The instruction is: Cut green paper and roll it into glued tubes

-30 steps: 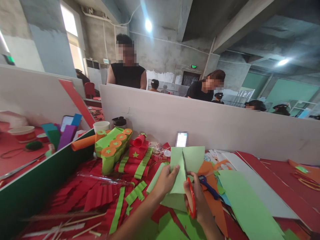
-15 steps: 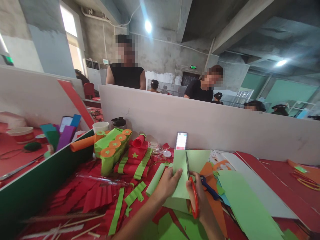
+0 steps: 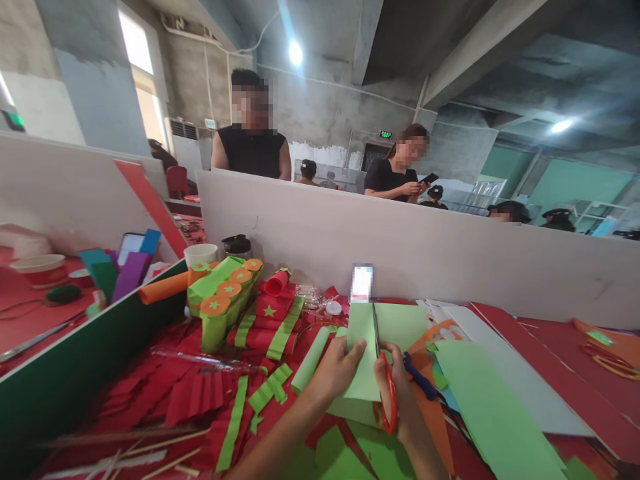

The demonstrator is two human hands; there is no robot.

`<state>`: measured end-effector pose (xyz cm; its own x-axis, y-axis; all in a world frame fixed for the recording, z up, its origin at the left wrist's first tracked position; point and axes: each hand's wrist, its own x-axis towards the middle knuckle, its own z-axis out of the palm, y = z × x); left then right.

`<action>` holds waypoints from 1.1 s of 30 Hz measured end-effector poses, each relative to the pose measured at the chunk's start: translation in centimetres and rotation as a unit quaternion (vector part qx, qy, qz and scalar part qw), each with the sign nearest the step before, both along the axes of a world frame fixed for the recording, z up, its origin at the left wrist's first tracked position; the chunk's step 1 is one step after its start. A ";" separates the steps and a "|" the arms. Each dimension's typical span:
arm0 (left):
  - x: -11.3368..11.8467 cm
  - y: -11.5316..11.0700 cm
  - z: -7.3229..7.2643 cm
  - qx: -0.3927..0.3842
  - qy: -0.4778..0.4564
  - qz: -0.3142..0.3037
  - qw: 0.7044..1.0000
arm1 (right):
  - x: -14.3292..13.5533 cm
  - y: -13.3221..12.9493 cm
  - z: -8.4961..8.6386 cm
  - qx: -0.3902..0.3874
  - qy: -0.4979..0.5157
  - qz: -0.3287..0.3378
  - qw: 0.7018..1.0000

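Observation:
My left hand [image 3: 341, 365] pinches the left part of a light green paper sheet [image 3: 364, 383], thumb on top. My right hand [image 3: 399, 377] is wrapped round the red-handled scissors [image 3: 389, 400], whose blades point away from me and lie along a cut in the sheet. To the right of the cut, a flap of the paper spreads out under the blades. Just right of my right hand lies a dark blue-handled tool [image 3: 420, 379]. A light green paper roll [image 3: 310, 360] rests left of my left hand.
A phone [image 3: 362, 283] leans against the white partition [image 3: 280, 213]. Green and red paper figures [image 3: 227, 293] stand at the left, near red folded strips [image 3: 195, 397] and thin sticks. Light green sheets [image 3: 493, 400] lie at the right. Two people stand beyond the partition.
The scissors and the paper stay nearly in place; the far right flap sits slightly lower and further right. Beyond the partition, one person has raised a phone into view.

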<state>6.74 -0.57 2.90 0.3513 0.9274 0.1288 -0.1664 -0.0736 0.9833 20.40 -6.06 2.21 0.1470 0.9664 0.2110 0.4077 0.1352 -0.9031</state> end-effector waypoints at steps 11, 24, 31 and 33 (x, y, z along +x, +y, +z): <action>0.1 -0.3 -0.3 0.000 0.037 -0.015 0.999 | 0.3 -0.1 0.2 0.005 -0.009 -0.001 1.000; 0.2 -0.6 0.1 0.007 0.044 -0.026 0.999 | 0.3 0.6 -0.4 0.012 0.005 -0.029 1.000; 0.3 -0.8 0.5 0.003 0.046 -0.030 0.998 | 0.9 0.8 -0.7 0.028 -0.003 -0.043 0.999; 0.2 -0.7 0.5 0.003 0.045 -0.034 0.998 | 0.8 0.7 -0.6 0.029 -0.002 -0.042 0.999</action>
<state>6.97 -1.30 3.38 0.4233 0.9004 0.1000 -0.0817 -0.0720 0.9941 21.18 -5.39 1.64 0.2261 0.9367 0.2672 0.4241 0.1523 -0.8927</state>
